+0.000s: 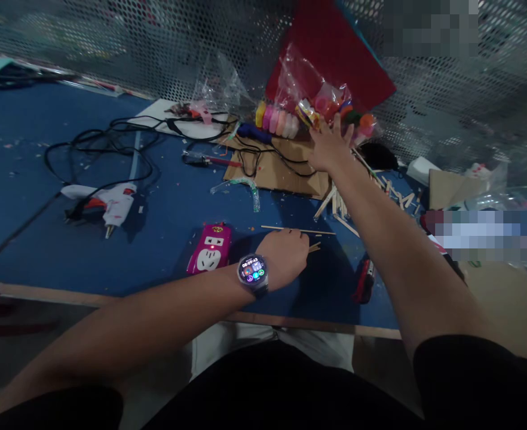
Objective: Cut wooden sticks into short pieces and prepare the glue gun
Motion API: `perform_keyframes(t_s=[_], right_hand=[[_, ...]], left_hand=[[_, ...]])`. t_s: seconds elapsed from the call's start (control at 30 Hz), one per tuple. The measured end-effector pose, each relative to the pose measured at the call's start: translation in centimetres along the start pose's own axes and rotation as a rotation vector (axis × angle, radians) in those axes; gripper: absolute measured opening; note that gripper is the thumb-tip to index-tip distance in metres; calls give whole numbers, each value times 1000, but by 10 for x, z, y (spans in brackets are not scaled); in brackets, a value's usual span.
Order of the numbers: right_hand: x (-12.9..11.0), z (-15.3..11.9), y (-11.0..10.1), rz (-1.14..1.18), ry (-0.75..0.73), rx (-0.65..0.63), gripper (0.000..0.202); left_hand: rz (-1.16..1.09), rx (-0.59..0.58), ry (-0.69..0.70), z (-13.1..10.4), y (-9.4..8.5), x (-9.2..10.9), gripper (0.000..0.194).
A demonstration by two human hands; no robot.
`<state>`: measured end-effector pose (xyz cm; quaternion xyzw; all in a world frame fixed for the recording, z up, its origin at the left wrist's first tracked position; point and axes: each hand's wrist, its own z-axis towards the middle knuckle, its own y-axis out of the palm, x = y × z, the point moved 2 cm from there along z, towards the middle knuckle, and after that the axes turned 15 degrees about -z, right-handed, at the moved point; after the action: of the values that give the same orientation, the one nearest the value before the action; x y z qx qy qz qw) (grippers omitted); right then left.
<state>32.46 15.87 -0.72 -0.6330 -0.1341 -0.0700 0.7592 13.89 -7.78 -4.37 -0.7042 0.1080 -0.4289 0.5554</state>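
Note:
My left hand [285, 255], with a smartwatch on its wrist, is closed low over the blue table. Ends of short thin wooden sticks [314, 246] stick out past its fingers; the grip itself is hidden. A longer thin stick [297, 230] lies just beyond the knuckles. Farther out, my right hand [330, 146] is stretched forward with its fingers spread. Its fingertips are at a clear plastic bag [319, 103] of colourful soft-looking pieces; whether they touch it I cannot tell. A row of pastel-coloured pieces [278, 121] stands left of that hand.
A white glue gun [119, 202] with a looped black cable lies at left. Near my left hand is a pink power socket [210, 248]. A red-black tool [364, 279] lies at right, below scattered wooden sticks [339, 203]. Cardboard [281, 170] lies before a perforated metal screen [156, 42].

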Motion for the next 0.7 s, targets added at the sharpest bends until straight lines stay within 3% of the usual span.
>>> perform_keyframes(t_s=[0.13,0.27,0.4,0.47,0.57,0.7], right_hand=[[-18,-10,3,55,-132,-92,73],[-26,-36,1,126,-253,-129,64],[-23,-79,-7,202,-377,-105,59],[-19,-103,-12,250,-447,-91,54],[-8,-138,-20,323,-518,-68,49],[9,-176,-28,402,-511,-41,46]], left_hand=[[30,92,-30,-2,-4,1,21],[61,186,-50,-5,-17,9,24],[108,237,-56,-19,-51,17,27],[160,241,-54,-31,-77,7,30],[221,269,-127,-56,-121,-41,28],[291,352,-385,-93,-165,-147,26]])
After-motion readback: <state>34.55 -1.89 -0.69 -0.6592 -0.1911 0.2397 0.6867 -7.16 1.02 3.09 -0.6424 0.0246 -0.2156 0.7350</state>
